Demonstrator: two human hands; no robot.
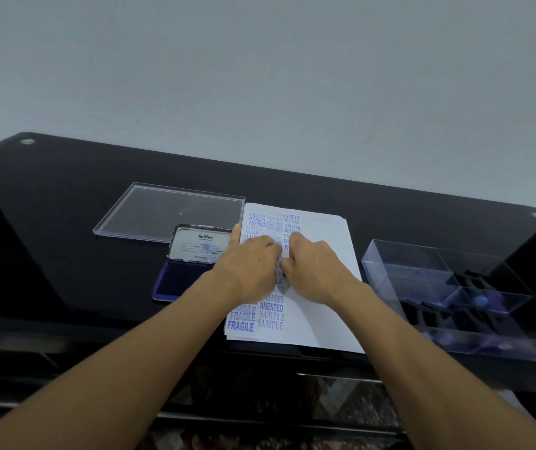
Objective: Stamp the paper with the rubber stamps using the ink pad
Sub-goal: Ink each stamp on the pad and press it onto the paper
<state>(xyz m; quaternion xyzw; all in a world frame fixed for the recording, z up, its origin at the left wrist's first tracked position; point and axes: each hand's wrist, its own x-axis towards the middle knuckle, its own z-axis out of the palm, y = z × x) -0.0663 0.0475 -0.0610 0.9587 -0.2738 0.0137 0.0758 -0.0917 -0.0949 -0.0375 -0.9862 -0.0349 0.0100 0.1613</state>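
Observation:
A stack of white paper (322,241) lies on the black table, its left half covered with blue stamped words such as FRAGILE, SAMPLE and AMENDED. My left hand (250,264) rests on the paper's left part, thumb stretched along the edge. My right hand (312,271) sits beside it with curled fingers, pressing down on a small dark rubber stamp (281,273), which shows only as a sliver between the hands. The open ink pad (179,282), blue with its metal lid (195,243) raised, lies just left of the paper, partly under my left wrist.
A clear flat plastic lid (169,211) lies behind the ink pad. A clear compartment box (448,287) with dark inserts and more stamps stands right of the paper. The black glass table (65,238) ends at a front edge near my forearms.

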